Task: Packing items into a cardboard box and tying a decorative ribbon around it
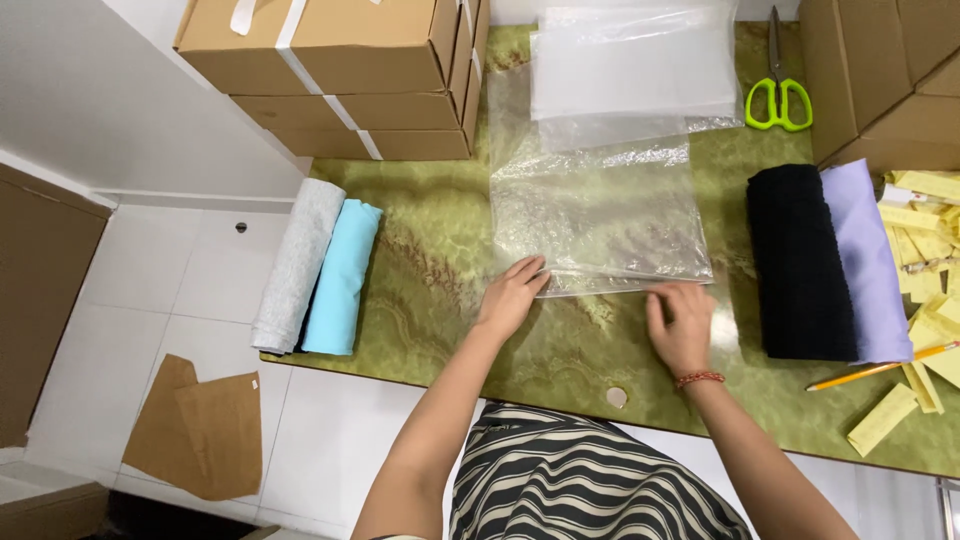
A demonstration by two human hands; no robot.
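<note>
A clear plastic bag (pixel 598 215) lies flat on the green marbled table (pixel 430 250). My left hand (pixel 510 297) rests fingers down on the bag's near left corner. My right hand (pixel 681 327), with a red bracelet at the wrist, lies flat and spread on the table at the bag's near edge, toward its right. Neither hand holds anything. A stack of more clear bags (pixel 634 70) lies just beyond the flat one.
Rolled grey cloth (pixel 298 265) and light blue cloth (pixel 343 278) lie at the table's left edge. Black cloth (pixel 798 262) and lilac cloth (pixel 866 262) lie at right, beside yellow paper slips (pixel 925 300) and a pencil (pixel 880 367). Green scissors (pixel 779 95) and cardboard boxes (pixel 340 70) stand at the back.
</note>
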